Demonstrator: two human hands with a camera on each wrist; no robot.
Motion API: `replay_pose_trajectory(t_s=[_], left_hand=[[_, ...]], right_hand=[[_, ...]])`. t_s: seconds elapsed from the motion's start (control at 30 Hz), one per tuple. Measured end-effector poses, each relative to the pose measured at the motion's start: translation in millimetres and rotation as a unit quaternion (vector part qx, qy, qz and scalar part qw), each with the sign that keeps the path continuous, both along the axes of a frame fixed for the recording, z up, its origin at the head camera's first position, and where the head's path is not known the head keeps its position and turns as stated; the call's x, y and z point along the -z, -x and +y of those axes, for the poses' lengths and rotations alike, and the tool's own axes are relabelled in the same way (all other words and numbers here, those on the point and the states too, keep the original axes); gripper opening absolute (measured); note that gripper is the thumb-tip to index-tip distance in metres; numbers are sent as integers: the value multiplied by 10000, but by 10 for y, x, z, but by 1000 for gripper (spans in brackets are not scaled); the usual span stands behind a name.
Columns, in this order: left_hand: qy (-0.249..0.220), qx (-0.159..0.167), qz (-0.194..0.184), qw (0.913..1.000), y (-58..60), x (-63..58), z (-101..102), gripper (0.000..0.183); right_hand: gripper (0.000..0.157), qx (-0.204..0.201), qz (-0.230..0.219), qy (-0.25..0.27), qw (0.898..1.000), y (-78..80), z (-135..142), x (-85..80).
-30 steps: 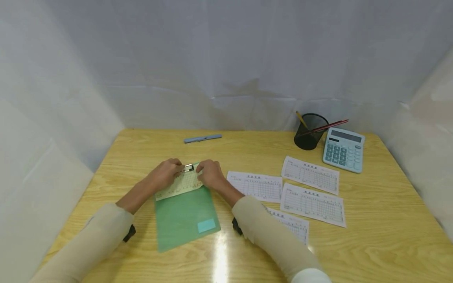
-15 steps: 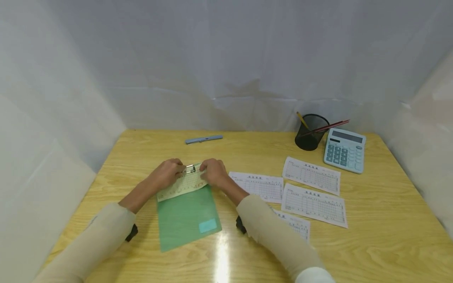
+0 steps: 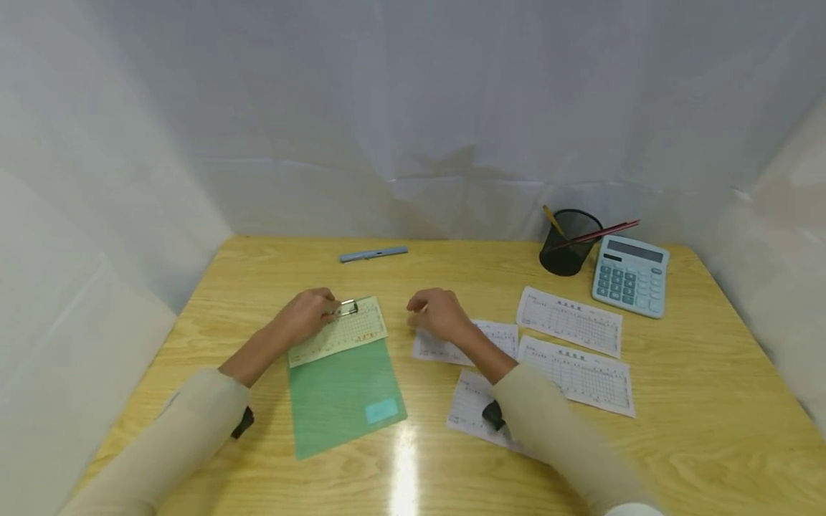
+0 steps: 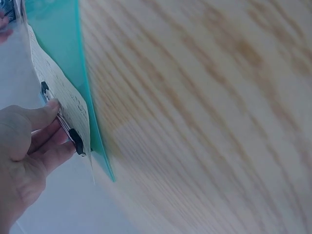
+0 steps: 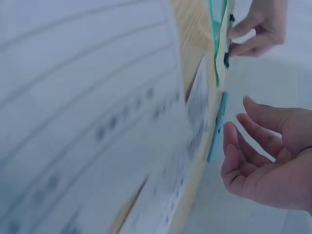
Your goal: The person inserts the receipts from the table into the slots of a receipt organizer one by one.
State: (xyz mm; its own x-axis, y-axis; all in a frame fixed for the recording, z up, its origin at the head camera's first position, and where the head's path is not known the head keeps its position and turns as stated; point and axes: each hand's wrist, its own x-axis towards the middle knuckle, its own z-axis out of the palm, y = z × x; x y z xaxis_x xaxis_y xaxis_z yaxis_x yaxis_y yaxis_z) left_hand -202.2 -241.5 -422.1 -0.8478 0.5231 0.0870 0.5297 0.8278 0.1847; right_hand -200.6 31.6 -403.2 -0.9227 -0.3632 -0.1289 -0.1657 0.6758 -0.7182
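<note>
We see the binder clip (image 4: 67, 126) at the far edge of the yellow slip (image 3: 345, 335), which lies across the top part of the green folder (image 3: 342, 401). That stack sits left of the middle of the table (image 3: 684, 401), in from its left edge. The left hand (image 3: 311, 315) pinches the clip between thumb and fingers. We cannot tell whether its jaws bite both slip and folder; in the left wrist view the slip bows away from the folder near one corner.

We judge the step to be fastening slip to folder, near its end. The next move seems to call for easing the pinch off the clip without dragging the slip, after making sure that both layers are caught.

The right hand (image 3: 435, 313) holds nothing, its fingers loosely curved with a gap to the thumb. It hovers just beside the folder, by the white slip (image 3: 500, 337) nearest it. Three other white slips (image 3: 574, 376) lie beyond, towards the right edge. We find the blue pen (image 3: 373, 254) near the back edge, and the pen cup (image 3: 560, 259) and calculator (image 3: 631, 276) near the back right corner.
</note>
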Motion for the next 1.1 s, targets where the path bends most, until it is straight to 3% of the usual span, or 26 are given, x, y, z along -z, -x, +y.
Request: replay_pose_trajectory(t_s=[0.2, 0.43, 0.53, 0.8, 1.1], left_hand=[[-13, 17, -17, 10000, 7, -3, 17, 28], [-26, -29, -83, 10000, -6, -4, 16, 29], [33, -51, -67, 10000, -11, 2, 19, 29], [28, -49, -51, 10000, -18, 7, 23, 28], [50, -71, -65, 9999, -12, 2, 30, 28]], right_hand=[[30, -106, 63, -133, 9998, -62, 457, -23], [37, 271, 24, -659, 9975, -118, 850, 36], [40, 202, 155, -957, 9951, -161, 974, 55], [36, -245, 503, -1791, 9822, -246, 1187, 88], [31, -139, 540, -1732, 9833, -199, 1187, 132]])
